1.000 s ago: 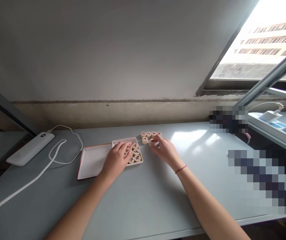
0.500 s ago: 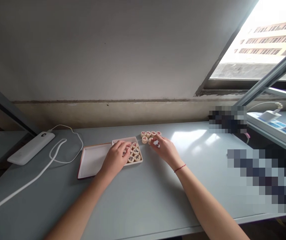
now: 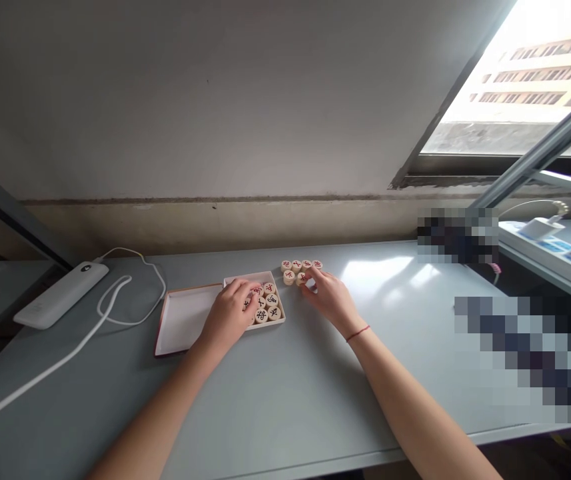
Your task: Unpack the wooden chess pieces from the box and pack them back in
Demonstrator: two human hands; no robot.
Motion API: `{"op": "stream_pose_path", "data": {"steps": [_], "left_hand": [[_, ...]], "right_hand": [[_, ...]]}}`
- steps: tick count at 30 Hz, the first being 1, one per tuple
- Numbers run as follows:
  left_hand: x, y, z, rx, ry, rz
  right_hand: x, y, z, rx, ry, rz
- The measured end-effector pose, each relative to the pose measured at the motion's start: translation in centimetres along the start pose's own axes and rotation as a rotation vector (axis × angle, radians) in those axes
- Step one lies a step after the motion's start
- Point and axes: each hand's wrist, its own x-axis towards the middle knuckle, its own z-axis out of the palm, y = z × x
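Observation:
A small white box on the grey table holds several round wooden chess pieces with red and black characters. My left hand rests over the box's left part, fingers curled onto the pieces inside. Several more pieces stand in rows on the table just right of the box. My right hand sits beside them, its fingertips pinching a piece at the row's near end. The box lid lies open side up to the left.
A white power bank with a white cable lies at the table's left. A wall runs along the back edge. A window and another surface with white devices are at the right. Blurred patches cover the right side.
Both hands have stayed nearly in place. My right hand's fingers have edged slightly up toward the row of pieces on the table, and my left fingers shifted a little inside the box.

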Motion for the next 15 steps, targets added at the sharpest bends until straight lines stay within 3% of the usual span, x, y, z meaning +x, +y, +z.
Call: {"op": "stream_pose_path", "data": {"steps": [5, 11, 15], "left_hand": [[0.0, 0.1, 0.0, 0.053, -0.025, -0.036], [0.1, 0.5, -0.2, 0.283, -0.058, -0.147], [0.1, 0.7, 0.1, 0.397, -0.134, -0.209]], "right_hand": [[0.2, 0.4, 0.7, -0.032, 0.033, -0.031], [-0.2, -0.7, 0.1, 0.048, 0.154, -0.062], [-0.9, -2.9, 0.4, 0.265, 0.053, -0.148]]}}
